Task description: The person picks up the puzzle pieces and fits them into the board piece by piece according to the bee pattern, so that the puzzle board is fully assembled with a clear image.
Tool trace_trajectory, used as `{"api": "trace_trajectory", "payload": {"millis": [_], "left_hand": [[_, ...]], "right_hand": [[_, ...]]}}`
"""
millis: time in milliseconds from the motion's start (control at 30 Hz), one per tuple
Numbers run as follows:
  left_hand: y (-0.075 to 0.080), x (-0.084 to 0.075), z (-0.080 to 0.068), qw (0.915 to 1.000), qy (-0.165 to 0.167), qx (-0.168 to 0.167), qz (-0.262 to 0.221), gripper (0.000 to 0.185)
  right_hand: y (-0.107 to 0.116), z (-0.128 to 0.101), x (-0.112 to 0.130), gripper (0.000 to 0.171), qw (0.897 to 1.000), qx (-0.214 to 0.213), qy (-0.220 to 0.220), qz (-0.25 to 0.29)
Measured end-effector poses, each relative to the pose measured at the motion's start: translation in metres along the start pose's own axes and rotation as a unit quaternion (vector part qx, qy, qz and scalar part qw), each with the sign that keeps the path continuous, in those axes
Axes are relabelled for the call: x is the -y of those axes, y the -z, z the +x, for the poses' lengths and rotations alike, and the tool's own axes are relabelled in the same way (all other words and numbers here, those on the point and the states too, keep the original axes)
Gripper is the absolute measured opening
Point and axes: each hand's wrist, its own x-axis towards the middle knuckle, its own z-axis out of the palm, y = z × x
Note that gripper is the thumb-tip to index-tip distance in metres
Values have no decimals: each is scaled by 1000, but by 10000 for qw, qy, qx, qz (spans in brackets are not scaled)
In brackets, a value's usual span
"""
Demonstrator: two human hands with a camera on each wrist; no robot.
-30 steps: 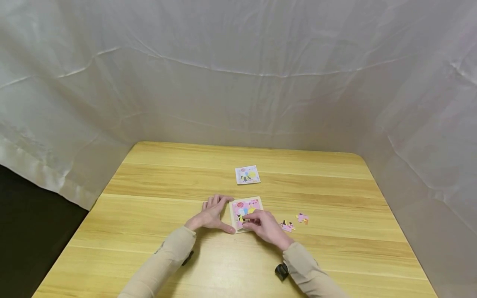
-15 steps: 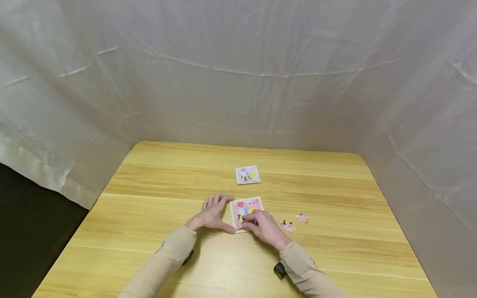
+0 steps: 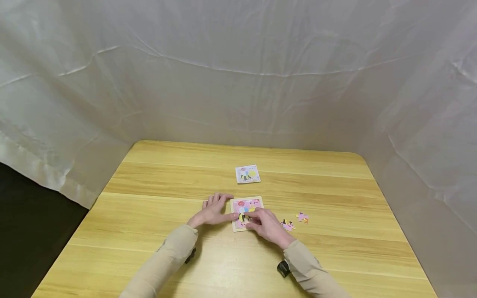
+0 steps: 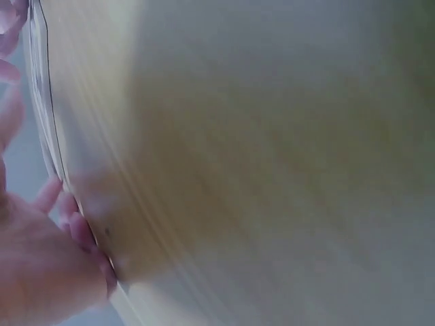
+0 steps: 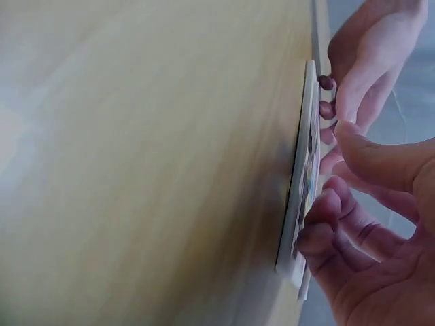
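A small square puzzle tray [image 3: 247,204] with a pink picture lies on the wooden table [image 3: 167,178]. My left hand [image 3: 213,211] lies flat on the table at the tray's left edge, with its thumb touching that side; the left wrist view shows only its fingers [image 4: 41,272] against the wood. My right hand [image 3: 266,224] covers the tray's near part, fingers curled on a puzzle piece [image 3: 244,217] there. In the right wrist view these fingers [image 5: 329,207] curl against the tray [image 5: 302,170], seen edge-on.
Two loose pink pieces [image 3: 287,225] [image 3: 302,217] lie on the table right of my right hand. A small picture card [image 3: 247,174] lies farther back, beyond the tray. White cloth walls surround the table.
My left thumb has slid from the tray's near-left corner up along its left side. My right hand has shifted slightly over the tray's near part. The tray has stayed in place.
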Motion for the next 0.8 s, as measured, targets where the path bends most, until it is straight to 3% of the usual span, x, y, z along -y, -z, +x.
{"api": "trace_trajectory", "payload": {"millis": [200, 300, 567, 800], "left_hand": [[-6, -13, 0, 9979, 290, -566, -106, 69], [-9, -16, 1, 9967, 433, -681, -77, 71], [-13, -14, 6, 9963, 563, -653, 25, 72], [-13, -6, 4, 9982, 177, -540, 215, 86]], "right_hand": [[2, -3, -7, 24, 9998, 39, 45, 214], [2, -3, -9, 21, 9995, 191, 149, 203], [3, -5, -10, 27, 9970, 599, 469, -168], [3, -6, -10, 25, 9950, 655, 713, -254]]}}
